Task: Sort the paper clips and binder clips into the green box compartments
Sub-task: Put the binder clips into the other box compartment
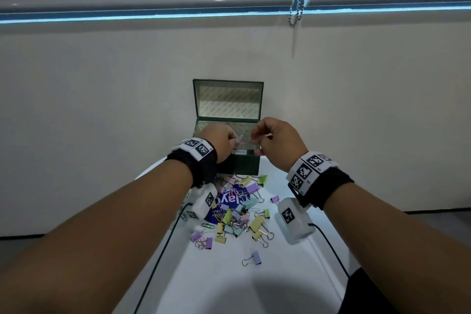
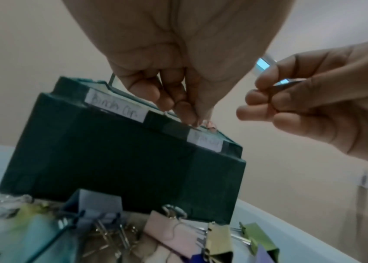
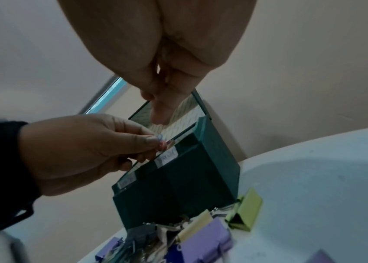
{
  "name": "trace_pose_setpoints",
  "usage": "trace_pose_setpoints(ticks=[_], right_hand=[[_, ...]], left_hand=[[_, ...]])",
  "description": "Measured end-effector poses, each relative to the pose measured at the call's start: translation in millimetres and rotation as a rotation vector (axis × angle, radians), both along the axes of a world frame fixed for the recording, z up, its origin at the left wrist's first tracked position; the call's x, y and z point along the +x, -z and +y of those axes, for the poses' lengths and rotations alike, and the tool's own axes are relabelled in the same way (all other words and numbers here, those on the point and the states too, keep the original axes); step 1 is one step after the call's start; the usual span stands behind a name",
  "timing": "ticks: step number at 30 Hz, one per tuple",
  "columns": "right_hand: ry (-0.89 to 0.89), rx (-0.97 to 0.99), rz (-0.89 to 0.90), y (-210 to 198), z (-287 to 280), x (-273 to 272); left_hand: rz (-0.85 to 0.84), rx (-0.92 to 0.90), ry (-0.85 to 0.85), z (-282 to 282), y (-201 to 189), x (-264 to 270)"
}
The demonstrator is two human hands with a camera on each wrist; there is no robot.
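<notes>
Over green box — pastel paper clips

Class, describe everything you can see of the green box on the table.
The green box is dark green and rectangular, seemingly covered card, and stands on the white table near the wall. Its hinged lid is raised upright, showing a pale patterned lining. Two white handwritten labels sit along the front top edge; the writing is too blurred to read surely. The left hand, pinching paper clips, and the right hand are at its opening. Loose binder clips lie before it.
</notes>
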State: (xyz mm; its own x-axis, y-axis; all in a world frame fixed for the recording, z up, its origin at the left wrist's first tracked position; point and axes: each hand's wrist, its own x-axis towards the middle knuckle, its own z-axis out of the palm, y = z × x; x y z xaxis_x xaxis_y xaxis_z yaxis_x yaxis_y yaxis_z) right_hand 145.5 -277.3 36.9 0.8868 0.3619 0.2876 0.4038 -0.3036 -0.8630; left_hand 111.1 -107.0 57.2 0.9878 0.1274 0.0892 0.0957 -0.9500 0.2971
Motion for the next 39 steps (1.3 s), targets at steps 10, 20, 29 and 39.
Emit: trace_pose_setpoints(ticks=[10,20,29,39], right_hand=[[0.066,0.051,-0.058,2,16,21],[-0.147,-0.456,-0.36,3,5,-12],[-0.531,-1.058,-0.171,27,23,-62],[-0.577,-0.977,-0.226,23,21,-68]], left_hand=[[-0.093,-0.078,0.022,27,-9,-40],[0.28,0.127,0.212,44,21,-138],[0.273,0.198,0.281,25,43,-134],[0.076,0.276,0.286,26,53,-131]])
